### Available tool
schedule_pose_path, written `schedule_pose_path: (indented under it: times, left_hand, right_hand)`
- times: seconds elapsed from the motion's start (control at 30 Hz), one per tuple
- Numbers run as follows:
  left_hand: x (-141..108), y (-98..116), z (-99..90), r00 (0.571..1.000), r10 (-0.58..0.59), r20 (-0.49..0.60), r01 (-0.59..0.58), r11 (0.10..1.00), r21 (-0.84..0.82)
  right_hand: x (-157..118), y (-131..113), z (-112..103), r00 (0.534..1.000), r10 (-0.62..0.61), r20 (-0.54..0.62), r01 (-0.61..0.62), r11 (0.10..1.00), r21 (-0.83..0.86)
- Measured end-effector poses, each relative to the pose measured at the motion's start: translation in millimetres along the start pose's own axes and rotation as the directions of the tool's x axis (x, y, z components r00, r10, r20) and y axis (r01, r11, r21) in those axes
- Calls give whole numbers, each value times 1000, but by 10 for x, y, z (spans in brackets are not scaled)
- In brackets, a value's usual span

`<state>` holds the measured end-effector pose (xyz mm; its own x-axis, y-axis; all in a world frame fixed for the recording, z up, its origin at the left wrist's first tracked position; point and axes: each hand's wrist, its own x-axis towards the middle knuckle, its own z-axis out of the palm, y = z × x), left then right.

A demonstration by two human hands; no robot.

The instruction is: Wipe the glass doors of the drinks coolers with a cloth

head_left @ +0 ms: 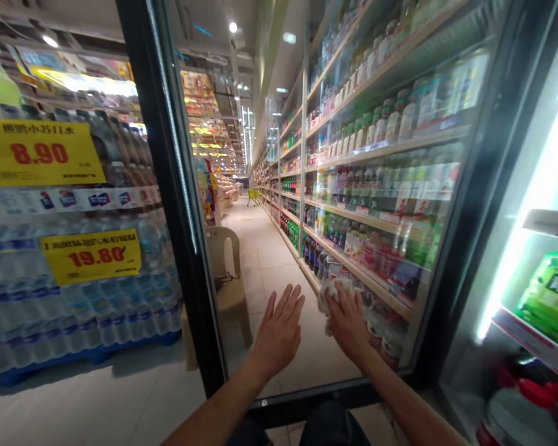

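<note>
A tall glass door with a black frame (170,161) stands open in front of me. My left hand (279,328) is spread flat at the lower part of the pane, fingers pointing up, with nothing in it; whether the palm touches the glass I cannot tell. To its right, my right hand (352,325) presses a crumpled whitish cloth (325,300) against the glass. The fingers lie over the cloth and cover part of it. Bottles on shelves show in the pane behind both hands.
At left, stacked water bottles (134,322) bear yellow price signs (93,255). A beige plastic chair (227,297) stands beyond the door frame. On the right are a lit cooler shelf with a green package (551,297) and red-capped containers (516,409). My knees (332,424) are just below the door.
</note>
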<state>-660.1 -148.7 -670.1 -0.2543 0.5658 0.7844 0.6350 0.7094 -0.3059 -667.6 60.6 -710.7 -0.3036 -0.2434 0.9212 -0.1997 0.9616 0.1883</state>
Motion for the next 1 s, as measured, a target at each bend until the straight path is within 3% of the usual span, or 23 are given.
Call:
schedule_pose_path:
  times: [0.07, 0.13, 0.3, 0.37, 0.53, 0.6, 0.7, 0.83, 1.0]
  left_hand:
    - [-43, -10, 25, 1000, 6, 10, -6, 1000, 6]
    - [-57, -14, 44, 1000, 17, 10, -17, 1000, 7]
    - [80, 46, 70, 999, 37, 10, -37, 999, 7]
    - [131, 78, 82, 999, 35, 13, -35, 999, 2]
    - [95, 119, 146, 997, 71, 12, -71, 997, -12]
    - [84, 135, 177, 995, 98, 19, -98, 995, -9]
    - [155, 175, 209, 992, 126, 16, -126, 992, -2]
    - [319, 218, 222, 993, 116, -4, -116, 993, 6]
    - [357, 187, 211, 993, 117, -33, -117, 993, 10]
  right_hand:
    - [-277, -48, 23, 996, -63, 69, 62, 998, 19]
    - [-323, 10, 11, 992, -86, 90, 84, 996, 25]
    - [229, 453, -54, 985, 135, -105, -139, 990, -26]
    - [240, 554, -37, 965, 209, -155, -217, 976, -33]
    - [-496, 502, 37, 962, 268, -53, -272, 959, -79]
    - [-636, 531, 30, 968, 250, -5, -249, 962, -107]
    - [-410, 737, -8, 959, 279, -52, -284, 950, -131]
    - [-16, 1016, -1, 900, 398, -176, -416, 906, -79]
    - [-321, 1000, 59, 863, 466, -195, -484, 874, -52]
